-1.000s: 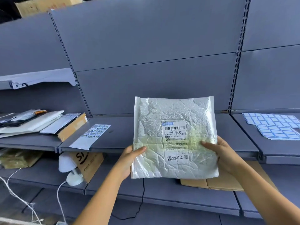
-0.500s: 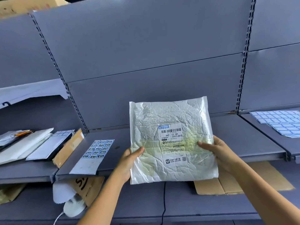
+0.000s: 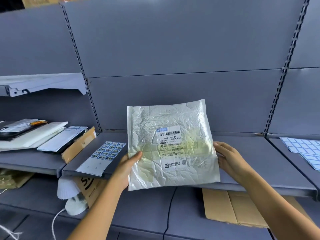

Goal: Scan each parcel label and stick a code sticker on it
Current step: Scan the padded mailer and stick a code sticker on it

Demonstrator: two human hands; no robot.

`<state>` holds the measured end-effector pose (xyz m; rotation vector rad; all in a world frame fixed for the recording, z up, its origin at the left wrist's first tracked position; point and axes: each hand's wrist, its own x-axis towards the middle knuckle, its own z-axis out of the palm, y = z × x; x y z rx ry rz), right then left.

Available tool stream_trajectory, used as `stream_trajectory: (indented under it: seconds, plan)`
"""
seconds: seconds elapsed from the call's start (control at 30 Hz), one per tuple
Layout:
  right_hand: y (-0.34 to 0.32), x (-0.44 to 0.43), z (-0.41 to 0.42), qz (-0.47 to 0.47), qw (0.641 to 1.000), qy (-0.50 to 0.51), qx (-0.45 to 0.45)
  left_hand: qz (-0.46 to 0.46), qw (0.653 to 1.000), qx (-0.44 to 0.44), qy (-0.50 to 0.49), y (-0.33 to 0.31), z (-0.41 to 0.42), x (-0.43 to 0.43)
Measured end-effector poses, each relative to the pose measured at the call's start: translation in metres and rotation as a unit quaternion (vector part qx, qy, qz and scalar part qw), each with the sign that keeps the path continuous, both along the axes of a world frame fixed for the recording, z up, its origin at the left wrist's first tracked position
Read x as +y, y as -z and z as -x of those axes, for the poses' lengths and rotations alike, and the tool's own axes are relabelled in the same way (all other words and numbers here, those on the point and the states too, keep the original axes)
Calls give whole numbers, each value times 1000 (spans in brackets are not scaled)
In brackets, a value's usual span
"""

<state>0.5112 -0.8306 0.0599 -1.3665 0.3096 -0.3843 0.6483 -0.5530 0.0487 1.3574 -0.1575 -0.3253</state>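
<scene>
The parcel (image 3: 173,145), a crinkled white mailer, was held upright in the air in front of the grey shelf (image 3: 259,153), its printed label (image 3: 171,149) facing the camera. The left hand (image 3: 127,168) gripped its edge at 8 o'clock: the thumb (image 3: 136,155) lay across the front face, the other fingers hidden behind the bag. The right hand (image 3: 230,160) gripped the edge at 3 o'clock, thumb tip at the front of the rim and fingers curled round behind it, so the parcel sat pinched between both hands with the label between them, touched by neither thumb. At 9 o'clock from the parcel a code sticker sheet (image 3: 107,153) lay flat on the shelf. Farther toward 9 o'clock sat a stack of flat parcels (image 3: 34,135). At 3 o'clock, well apart, lay blank sticker sheets (image 3: 303,149). At 5 o'clock, on the lower shelf, lay flattened cardboard (image 3: 225,205).
</scene>
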Motion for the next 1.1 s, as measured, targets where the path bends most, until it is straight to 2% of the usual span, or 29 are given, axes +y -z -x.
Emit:
stream_trajectory:
  seconds: [0.07, 0.2, 0.43, 0.53, 0.6, 0.67, 0.77, 0.83, 0.87, 0.93, 1.0, 1.1]
  plan:
    - [6, -8, -17, 1, 997, 75, 30, 13, 1000, -10, -10, -6, -16, 10]
    - [22, -7, -54, 82, 971, 176, 136, -3, 1000, -26, -17, -2, -72, 34]
    - [38, 20, -133, 164, 921, 187, 300, 5, 999, -39, 16, -7, -157, 46]
    - [42, 19, -140, 202, 893, 221, 337, 17, 999, -35, 31, -3, -182, 35]
    - [44, 14, -142, 197, 892, 216, 345, 22, 998, -25, 56, 2, -193, 26]
    - [42, 11, -142, 148, 915, 196, 319, 23, 997, -19, 77, 10, -201, 19]
    - [46, 8, -137, -36, 957, 205, 204, 33, 995, -4, 98, 21, -215, 10]
    - [44, 11, -130, -130, 956, 234, 122, 35, 994, 5, 105, 23, -219, 3]
    - [41, 12, -127, -149, 951, 256, 86, 41, 993, 9, 108, 22, -220, -1]
    - [27, 14, -122, -132, 949, 285, 23, 51, 992, 17, 117, 21, -219, -10]
    - [6, 22, -115, -73, 956, 283, -24, 58, 990, 24, 125, 21, -215, -20]
    - [-22, 44, -110, 8, 969, 243, -43, 63, 988, 48, 134, 24, -208, -38]
